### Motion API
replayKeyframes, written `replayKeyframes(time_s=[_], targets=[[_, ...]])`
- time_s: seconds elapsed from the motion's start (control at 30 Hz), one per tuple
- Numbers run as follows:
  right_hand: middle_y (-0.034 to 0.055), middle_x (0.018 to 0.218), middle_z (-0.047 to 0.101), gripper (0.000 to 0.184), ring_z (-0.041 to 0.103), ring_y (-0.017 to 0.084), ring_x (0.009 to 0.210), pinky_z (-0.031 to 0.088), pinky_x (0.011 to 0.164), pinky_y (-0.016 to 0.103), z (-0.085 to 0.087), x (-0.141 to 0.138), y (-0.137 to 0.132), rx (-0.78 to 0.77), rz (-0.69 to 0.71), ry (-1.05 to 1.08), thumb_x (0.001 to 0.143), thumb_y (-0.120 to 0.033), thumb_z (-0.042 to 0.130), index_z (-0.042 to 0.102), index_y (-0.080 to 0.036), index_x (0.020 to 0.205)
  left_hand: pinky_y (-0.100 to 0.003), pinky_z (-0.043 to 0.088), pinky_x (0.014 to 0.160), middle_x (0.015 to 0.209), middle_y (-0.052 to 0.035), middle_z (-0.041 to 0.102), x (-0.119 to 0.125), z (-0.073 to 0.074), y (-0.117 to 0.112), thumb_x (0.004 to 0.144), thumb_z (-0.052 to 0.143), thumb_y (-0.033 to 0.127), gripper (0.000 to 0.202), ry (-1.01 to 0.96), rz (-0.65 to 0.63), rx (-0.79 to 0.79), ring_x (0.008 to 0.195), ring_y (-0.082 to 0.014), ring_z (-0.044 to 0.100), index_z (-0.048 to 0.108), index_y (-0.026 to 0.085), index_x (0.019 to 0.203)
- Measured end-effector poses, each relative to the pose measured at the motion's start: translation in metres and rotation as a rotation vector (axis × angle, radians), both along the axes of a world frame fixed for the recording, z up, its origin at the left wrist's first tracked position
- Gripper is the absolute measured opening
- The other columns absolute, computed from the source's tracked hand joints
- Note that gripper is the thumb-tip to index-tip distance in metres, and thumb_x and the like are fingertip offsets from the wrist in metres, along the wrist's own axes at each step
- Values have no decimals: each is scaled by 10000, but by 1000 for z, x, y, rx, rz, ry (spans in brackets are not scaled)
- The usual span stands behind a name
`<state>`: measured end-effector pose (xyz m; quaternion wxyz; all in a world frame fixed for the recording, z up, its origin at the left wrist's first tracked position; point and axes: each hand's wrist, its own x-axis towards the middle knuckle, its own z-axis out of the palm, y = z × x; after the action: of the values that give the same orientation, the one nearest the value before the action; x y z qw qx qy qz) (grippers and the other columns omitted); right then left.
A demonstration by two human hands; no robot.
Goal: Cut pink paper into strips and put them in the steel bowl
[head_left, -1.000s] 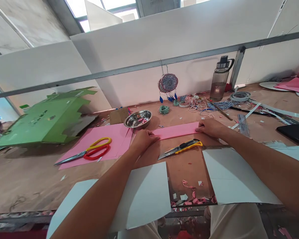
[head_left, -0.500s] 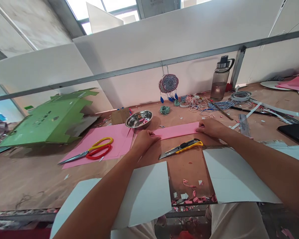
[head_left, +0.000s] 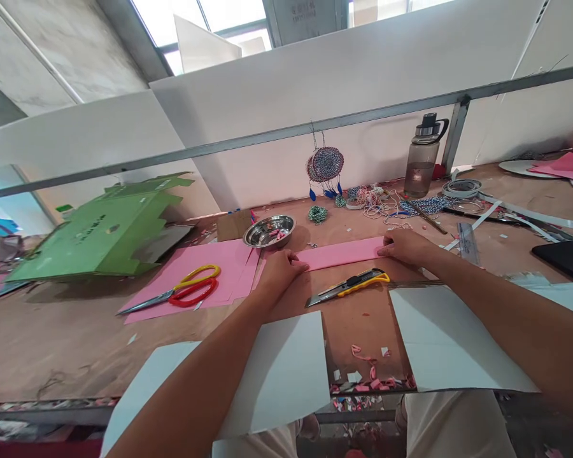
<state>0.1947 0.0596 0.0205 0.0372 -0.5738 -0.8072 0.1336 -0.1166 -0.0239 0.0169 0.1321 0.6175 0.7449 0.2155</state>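
A long, narrow strip of folded pink paper (head_left: 341, 254) lies across the table between my two hands. My left hand (head_left: 281, 273) is closed on its left end, thumb and fingers pinching the edge. At the right end, my right hand (head_left: 405, 247) grips the paper the same way. Just below the strip rests a yellow and black utility knife (head_left: 348, 287), its blade pointing left. Scissors (head_left: 176, 292) with one yellow and one red handle lie on pink sheets (head_left: 233, 273) left of my left hand. A steel bowl (head_left: 268, 231) with small pink pieces stands just beyond that hand.
White boards (head_left: 281, 369) lie under my forearms at the table's front edge. A green cardboard box (head_left: 95, 235) sits far left. Toward the back right are tangled cords (head_left: 375, 202), a water bottle (head_left: 420, 162), tape rolls (head_left: 461, 188), a ruler (head_left: 468, 243) and a phone-like black object (head_left: 564, 256).
The whole view has shifted slightly, so things appear a little lower and to the right. Both hands keep their hold on the pink paper's ends.
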Motion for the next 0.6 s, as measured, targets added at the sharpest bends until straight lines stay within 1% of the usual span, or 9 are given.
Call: replayKeyframes(time_s=[0.17, 0.27, 0.33, 0.37, 0.43, 0.5, 0.53, 0.6], targets=[[82, 932, 721, 297, 631, 189, 784, 359, 570, 249, -3, 10, 7, -31, -46, 24, 793, -433, 642, 668, -170, 927, -260, 394, 634, 978, -58, 701, -1, -3, 2, 765, 727, 306, 304, 102, -20, 22, 836, -202, 621, 639, 178, 1026], [76, 917, 720, 305, 628, 186, 769, 354, 564, 251, -6, 12, 9, -22, -58, 34, 788, -439, 649, 668, -171, 931, -290, 436, 766, 1075, -67, 685, 0, -2, 3, 792, 709, 278, 350, 186, -95, 42, 964, -231, 616, 625, 199, 1122], [77, 926, 720, 308, 628, 185, 770, 354, 575, 252, -7, 13, 10, -16, -51, 35, 783, -444, 657, 669, -172, 929, -338, 423, 898, 1176, -78, 654, 3, 0, 3, 787, 712, 233, 412, 306, -186, 97, 1105, -266, 569, 628, 229, 1191], [78, 931, 721, 313, 628, 185, 770, 354, 579, 252, -7, 12, 9, -16, -50, 34, 781, -448, 660, 669, -173, 930, -368, 399, 957, 1252, -75, 623, 4, 2, 3, 790, 703, 201, 460, 382, -249, 129, 1178, -282, 528, 620, 263, 1238], [81, 945, 721, 323, 627, 184, 772, 352, 584, 253, -7, 12, 9, -22, -53, 34, 775, -455, 667, 667, -176, 937, -430, 340, 1032, 1403, -35, 532, 7, 6, 2, 815, 650, 140, 567, 539, -408, 168, 1283, -298, 445, 571, 375, 1325], [84, 958, 720, 334, 625, 184, 780, 350, 589, 253, -7, 11, 8, -23, -59, 29, 769, -458, 672, 662, -176, 946, -473, 305, 1053, 1485, 11, 459, 10, 9, 2, 848, 594, 118, 630, 663, -568, 158, 1322, -299, 407, 512, 469, 1364], [85, 964, 718, 344, 625, 185, 783, 349, 590, 254, -7, 11, 7, -21, -63, 27, 768, -462, 671, 657, -176, 956, -486, 298, 1052, 1505, 23, 439, 11, 10, 3, 866, 573, 126, 628, 704, -631, 145, 1327, -299, 401, 495, 491, 1371], [92, 990, 711, 370, 623, 193, 803, 346, 588, 258, -7, 11, 6, -16, -78, 21, 764, -477, 666, 647, -175, 977, -507, 296, 1042, 1526, 33, 416, 12, 9, 3, 909, 538, 171, 571, 754, -699, 128, 1334, -302, 393, 490, 507, 1368]])
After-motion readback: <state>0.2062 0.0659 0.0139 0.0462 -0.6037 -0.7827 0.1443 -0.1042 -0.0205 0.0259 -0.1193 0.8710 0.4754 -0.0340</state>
